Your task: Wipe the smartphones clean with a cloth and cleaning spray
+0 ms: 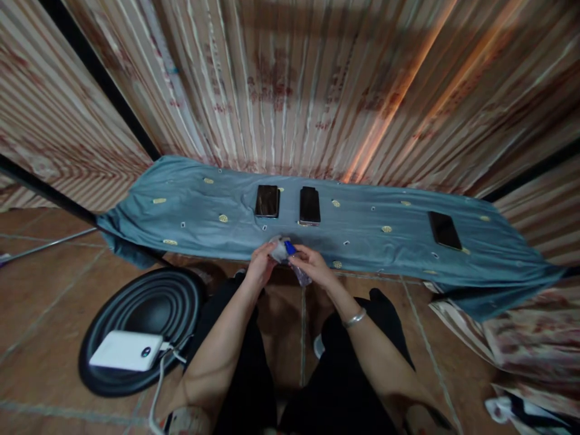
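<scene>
Blue cloth (pixel 190 211) covers the floor; both hands pinch a small bottle (pixel 296 266) and a wipe (pixel 277 249), so squeeze gently, fingers close

A makeshift home workspace on the floor: brown tiled floor (pixel 54 314) at seven o'clock, striped patterned curtain (pixel 290 84) at twelve, and a grey-blue embroidered cloth (pixel 190 211) spread low, bearing three dark smartphones (pixel 310 205).

No legible text showing anywhere; reddish printed marks on striped curtain (pixel 272 78) blurring past reading; phone (pixel 310 205) screens staying dark.
</scene>
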{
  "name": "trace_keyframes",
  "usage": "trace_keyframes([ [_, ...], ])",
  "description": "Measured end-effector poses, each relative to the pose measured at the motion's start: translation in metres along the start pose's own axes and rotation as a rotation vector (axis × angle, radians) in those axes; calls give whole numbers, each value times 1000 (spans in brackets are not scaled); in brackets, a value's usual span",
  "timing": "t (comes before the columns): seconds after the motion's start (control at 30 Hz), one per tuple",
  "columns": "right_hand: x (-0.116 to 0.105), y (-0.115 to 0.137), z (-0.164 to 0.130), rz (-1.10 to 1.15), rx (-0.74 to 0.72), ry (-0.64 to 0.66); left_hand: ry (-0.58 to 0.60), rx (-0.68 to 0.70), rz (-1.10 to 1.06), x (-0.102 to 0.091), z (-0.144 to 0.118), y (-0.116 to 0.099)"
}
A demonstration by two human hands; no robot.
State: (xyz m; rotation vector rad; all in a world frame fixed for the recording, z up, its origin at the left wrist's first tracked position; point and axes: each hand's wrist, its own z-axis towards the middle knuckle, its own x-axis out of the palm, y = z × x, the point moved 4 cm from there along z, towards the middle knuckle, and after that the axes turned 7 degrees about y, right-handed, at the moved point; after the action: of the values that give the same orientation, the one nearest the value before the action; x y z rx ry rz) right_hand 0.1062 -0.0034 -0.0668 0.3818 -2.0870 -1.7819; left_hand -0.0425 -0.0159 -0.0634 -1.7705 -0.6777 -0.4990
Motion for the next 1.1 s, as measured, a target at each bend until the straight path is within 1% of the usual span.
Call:
trace_keyframes([
  [0.07,1,-6,0,-107,-8,13,28,-10,13,1,0,-2],
  [0.13,2,-8,-3,-144,7,30,42,-24,25,1,-1,-3],
  [0.2,1,-6,-7,-112,24,21,45,-33,31,3,-1,-2],
  [0.3,-4,6,-14,3,20,-56,34,-35,47,4,1,2],
  [0.4,-10,19,-20,80,32,-119,51,-38,94,8,5,8],
  [0.53,-11,29,-25,91,35,-87,136,-58,157,16,6,14],
  [0.67,-8,27,-27,49,27,-28,196,-82,159,20,5,15],
  [0.9,-7,25,-23,-35,6,0,213,-71,115,17,9,13],
  [1.0,-6,24,-21,-53,-21,-5,198,-92,87,17,9,13],
  [1.1,-6,21,-20,-180,-54,-26,171,-132,66,17,8,16],
])
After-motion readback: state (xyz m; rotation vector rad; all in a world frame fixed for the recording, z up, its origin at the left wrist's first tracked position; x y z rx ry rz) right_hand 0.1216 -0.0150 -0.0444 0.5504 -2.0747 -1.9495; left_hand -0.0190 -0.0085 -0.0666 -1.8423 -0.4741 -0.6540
